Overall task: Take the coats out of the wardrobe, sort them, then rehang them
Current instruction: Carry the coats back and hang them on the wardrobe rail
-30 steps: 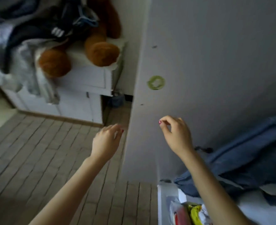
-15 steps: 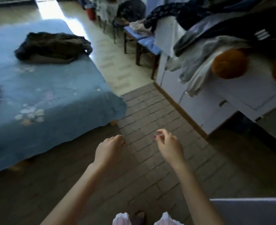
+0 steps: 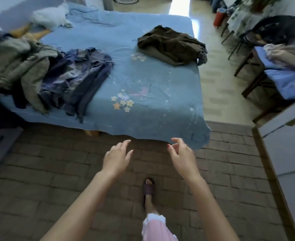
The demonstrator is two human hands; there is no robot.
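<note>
L hand (image 3: 116,158) and R hand (image 3: 182,156) are both raised over the brick floor (image 3: 39,180) just short of the bed (image 3: 143,80), fingers loose and spread, grasping nothing. R hand has a ring; nails are red. 1 foot in a dark slipper (image 3: 148,187) stands on the floor below the hands, w/ a pink trouser hem above it.

Coats lie on the bed's blue cover in 2 lots, well apart: a brown coat (image 3: 171,44) bunched near the far R edge, and a pile (image 3: 44,75) at the L edge, olive pieces on the L, blue-grey denim ones on the R, hanging partly over the near side. A white item (image 3: 51,15) sits at the far L corner.

R of the bed: a bench (image 3: 280,79) w/ a blue pad holding pale cloth, and a dark chair (image 3: 277,30) behind it. The wardrobe isn't clearly in frame.
</note>
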